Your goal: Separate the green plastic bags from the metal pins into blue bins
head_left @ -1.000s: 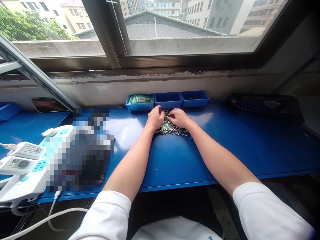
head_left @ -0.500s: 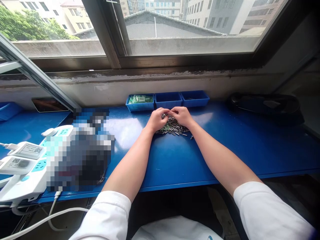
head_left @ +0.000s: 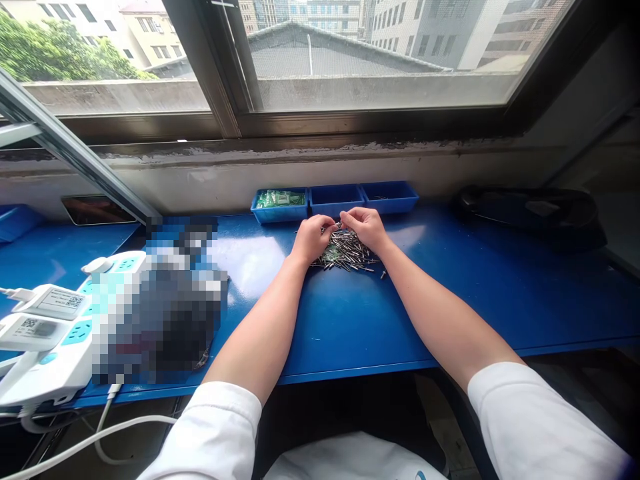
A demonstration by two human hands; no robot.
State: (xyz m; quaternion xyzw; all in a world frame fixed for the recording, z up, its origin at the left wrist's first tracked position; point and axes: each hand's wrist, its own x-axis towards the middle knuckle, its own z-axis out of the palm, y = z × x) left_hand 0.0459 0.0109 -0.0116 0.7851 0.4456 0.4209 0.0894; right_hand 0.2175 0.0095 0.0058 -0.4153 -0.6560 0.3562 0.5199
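Above a heap of thin silver pop rivets (head_left: 353, 250) on the blue table, my two hands almost meet. My left hand (head_left: 313, 239) is closed, its thumb and fingers pinched on a small shiny rivet (head_left: 339, 225) that pokes out toward the other hand. My right hand (head_left: 366, 227) is also pinched shut at the fingertips, beside that rivet; whatever it grips is too small to make out. Some green and clear packaging (head_left: 331, 253) shows among the rivets. A single rivet (head_left: 383, 274) lies apart, near my right wrist.
Three joined blue bins stand behind the heap: a left bin (head_left: 280, 214) with green packets, a middle bin (head_left: 336, 202), and a right bin (head_left: 389, 205) with a few thin pieces. A white power strip (head_left: 75, 360) and blurred items lie left. A dark bag (head_left: 535, 210) lies right.
My fingertips have drawn slightly apart; my right hand has risen a little and shifted right. A small shiny rivet now shows between the hands.
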